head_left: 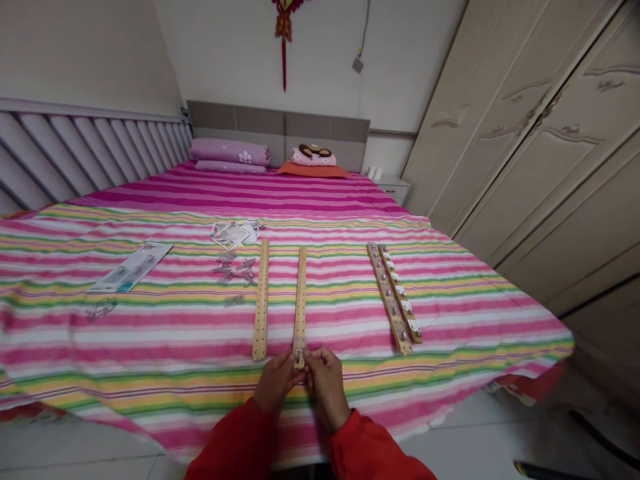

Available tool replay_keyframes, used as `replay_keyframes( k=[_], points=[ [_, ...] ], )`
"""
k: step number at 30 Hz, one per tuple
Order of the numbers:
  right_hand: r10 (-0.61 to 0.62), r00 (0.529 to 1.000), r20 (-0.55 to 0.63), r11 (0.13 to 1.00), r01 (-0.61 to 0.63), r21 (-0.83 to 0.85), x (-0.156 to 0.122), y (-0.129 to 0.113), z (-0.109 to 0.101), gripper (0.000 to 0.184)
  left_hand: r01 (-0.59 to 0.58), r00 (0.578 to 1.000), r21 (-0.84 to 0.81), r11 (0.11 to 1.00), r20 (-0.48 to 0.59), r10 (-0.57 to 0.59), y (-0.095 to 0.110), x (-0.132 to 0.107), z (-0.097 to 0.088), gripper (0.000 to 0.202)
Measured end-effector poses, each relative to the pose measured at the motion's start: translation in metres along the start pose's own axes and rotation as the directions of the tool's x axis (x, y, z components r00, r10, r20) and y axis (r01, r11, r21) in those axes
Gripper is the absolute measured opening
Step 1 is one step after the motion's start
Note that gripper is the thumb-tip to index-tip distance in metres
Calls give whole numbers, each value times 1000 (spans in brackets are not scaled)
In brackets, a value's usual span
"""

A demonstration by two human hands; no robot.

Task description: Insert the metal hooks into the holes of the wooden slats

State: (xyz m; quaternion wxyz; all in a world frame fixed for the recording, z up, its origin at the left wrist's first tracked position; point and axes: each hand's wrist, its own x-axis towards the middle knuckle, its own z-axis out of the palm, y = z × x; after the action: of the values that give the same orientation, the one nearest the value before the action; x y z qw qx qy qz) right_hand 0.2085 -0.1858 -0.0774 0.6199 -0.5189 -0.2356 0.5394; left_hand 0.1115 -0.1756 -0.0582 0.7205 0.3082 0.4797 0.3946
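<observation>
A narrow wooden strip [301, 293] with a row of small holes lies lengthwise before me. At its near end sits a small clear hook with a metal part [299, 356]. My left hand [274, 383] is closed at the left side of that end, its fingertips pinching the strip. From the right, my right hand [328, 381] closes thumb and finger at the same end, by the hook; the exact grip is partly hidden. To the left lies a second holed wooden strip [261, 300]. Several loose clear hooks [235, 270] are scattered beside it.
Two strips fitted with hooks, one with clear pieces [389, 293] and one with white pieces [401, 293], lie at right. Clear packets [233, 233] and a long blister pack [133, 267] rest on the striped bedspread [190, 347]. Wardrobe doors [540, 147] stand at right.
</observation>
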Motion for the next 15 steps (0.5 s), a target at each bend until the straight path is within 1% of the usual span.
replay_keyframes(
  k=[6, 9, 12, 15],
  points=[
    [8, 999, 34, 1000, -7, -31, 4, 0, -3, 43, 9, 999, 3, 1000, -34, -9, -1, 3, 0, 56],
    [-3, 999, 42, 1000, 4, -30, 3, 1, -5, 43, -70, 997, 92, 993, -38, 74, -6, 7, -5, 54],
    [-1, 999, 42, 1000, 2, -28, -1, 2, -8, 41, -164, 985, 216, 962, -16, 171, -10, 8, -8, 53],
    [34, 997, 75, 999, -32, -26, -6, 4, -14, 40, -192, 980, 275, 942, -3, 200, -12, 7, -7, 49]
  ],
)
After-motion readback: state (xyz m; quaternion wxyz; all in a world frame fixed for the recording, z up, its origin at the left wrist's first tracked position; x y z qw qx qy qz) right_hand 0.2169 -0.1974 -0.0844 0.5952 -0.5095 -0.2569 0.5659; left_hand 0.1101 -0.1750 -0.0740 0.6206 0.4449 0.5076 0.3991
